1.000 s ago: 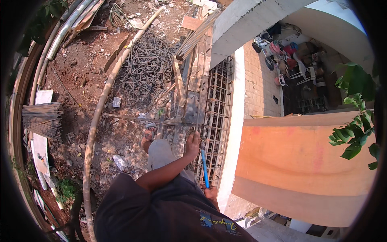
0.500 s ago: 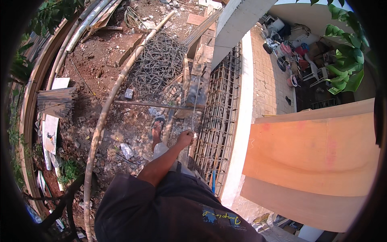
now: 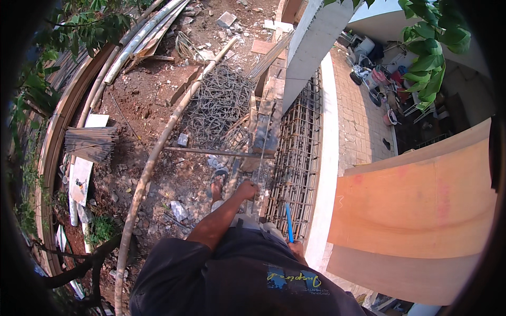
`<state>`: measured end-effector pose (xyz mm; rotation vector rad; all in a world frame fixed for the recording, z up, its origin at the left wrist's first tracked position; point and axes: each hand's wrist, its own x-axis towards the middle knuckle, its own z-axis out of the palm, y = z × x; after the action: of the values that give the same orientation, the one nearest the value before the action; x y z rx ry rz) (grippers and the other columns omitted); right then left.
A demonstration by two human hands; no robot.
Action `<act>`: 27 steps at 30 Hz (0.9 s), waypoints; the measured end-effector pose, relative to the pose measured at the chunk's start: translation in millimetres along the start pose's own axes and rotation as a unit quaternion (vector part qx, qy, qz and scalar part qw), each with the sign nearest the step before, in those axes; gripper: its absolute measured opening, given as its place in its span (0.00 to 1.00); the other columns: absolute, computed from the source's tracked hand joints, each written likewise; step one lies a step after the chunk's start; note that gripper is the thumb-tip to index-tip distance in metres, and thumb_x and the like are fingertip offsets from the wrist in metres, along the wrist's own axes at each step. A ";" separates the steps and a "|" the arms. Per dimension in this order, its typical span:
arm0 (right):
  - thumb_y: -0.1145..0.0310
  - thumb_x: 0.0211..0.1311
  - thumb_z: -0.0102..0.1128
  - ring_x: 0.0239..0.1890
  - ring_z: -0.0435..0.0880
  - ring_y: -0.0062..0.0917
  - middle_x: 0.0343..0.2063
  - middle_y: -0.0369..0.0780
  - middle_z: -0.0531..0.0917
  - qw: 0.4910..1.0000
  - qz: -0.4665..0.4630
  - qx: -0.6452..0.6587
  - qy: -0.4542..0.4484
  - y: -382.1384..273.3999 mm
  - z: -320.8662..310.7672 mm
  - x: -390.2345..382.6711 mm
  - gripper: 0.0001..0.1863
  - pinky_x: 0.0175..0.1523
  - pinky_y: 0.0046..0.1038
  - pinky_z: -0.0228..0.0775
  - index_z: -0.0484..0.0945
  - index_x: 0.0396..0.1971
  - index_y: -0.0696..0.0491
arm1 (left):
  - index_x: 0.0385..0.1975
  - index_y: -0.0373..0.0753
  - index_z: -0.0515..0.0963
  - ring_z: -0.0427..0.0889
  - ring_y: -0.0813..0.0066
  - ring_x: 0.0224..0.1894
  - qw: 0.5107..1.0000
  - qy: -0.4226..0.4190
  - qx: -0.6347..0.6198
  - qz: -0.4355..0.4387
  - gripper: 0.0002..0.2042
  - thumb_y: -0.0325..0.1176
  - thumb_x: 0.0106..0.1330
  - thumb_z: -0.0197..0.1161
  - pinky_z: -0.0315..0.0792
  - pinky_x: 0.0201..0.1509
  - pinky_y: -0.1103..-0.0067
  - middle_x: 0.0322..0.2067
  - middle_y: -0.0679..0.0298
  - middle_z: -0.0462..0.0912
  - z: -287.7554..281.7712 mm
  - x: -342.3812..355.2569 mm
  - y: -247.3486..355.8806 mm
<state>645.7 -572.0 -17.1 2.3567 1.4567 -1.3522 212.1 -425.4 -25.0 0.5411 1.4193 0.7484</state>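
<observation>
My left hand (image 3: 246,189) is closed round a thin steel rod (image 3: 262,167) that runs lengthwise beside a long rebar cage (image 3: 299,126). Lower right, my right hand (image 3: 296,249), partly hidden by my dark shirt, grips the end of a blue tube-like handle (image 3: 289,220), which lies along the cage's near part. Beyond my left hand are short wooden boards and blocks (image 3: 266,126), with a narrow bar (image 3: 211,152) lying crosswise. My sandalled foot (image 3: 217,184) shows left of the left hand on rubble.
Tangled steel pieces (image 3: 219,100), a long pole (image 3: 158,150), a rod bundle (image 3: 90,142) and pipes (image 3: 126,58) lie leftward. A concrete column (image 3: 311,47) rises ahead. Right are plywood sheets (image 3: 411,205), brick paving (image 3: 363,121), cluttered belongings (image 3: 379,79) and overhanging leaves (image 3: 427,63).
The view has shifted, with the scene sliding rightward. My left hand has moved slightly left relative to the cage, staying closed. The blue handle stands more upright in the picture than a second ago.
</observation>
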 end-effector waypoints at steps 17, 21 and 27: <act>0.36 0.56 0.71 0.38 0.94 0.47 0.29 0.51 0.91 0.995 -0.044 -0.094 -0.001 72.6 10.0 21.9 0.31 0.45 0.46 0.82 0.93 0.33 0.54 | 0.45 0.32 0.88 0.94 0.60 0.30 0.987 -0.038 0.151 -0.045 0.19 0.44 0.68 0.76 0.90 0.34 0.66 0.35 0.52 0.92 2.7 -23.2 32.2; 0.36 0.57 0.73 0.36 0.93 0.47 0.28 0.51 0.91 0.996 -0.064 -0.056 0.004 66.4 13.4 13.9 0.31 0.42 0.46 0.82 0.92 0.30 0.56 | 0.50 0.31 0.86 0.93 0.61 0.30 0.983 -0.008 0.183 -0.010 0.23 0.47 0.69 0.76 0.87 0.33 0.67 0.34 0.52 0.92 -7.0 -19.0 20.0; 0.39 0.60 0.72 0.36 0.92 0.51 0.30 0.55 0.90 0.994 -0.036 -0.095 0.027 55.6 37.9 30.8 0.30 0.41 0.49 0.80 0.90 0.32 0.57 | 0.55 0.35 0.85 0.93 0.63 0.48 0.956 0.211 0.182 0.095 0.27 0.52 0.68 0.76 0.84 0.50 0.70 0.45 0.51 0.92 -13.9 -42.9 8.9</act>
<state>668.1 -598.6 -82.4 2.2586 1.6200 -1.1140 197.4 -452.6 9.0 0.8475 1.9431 0.7896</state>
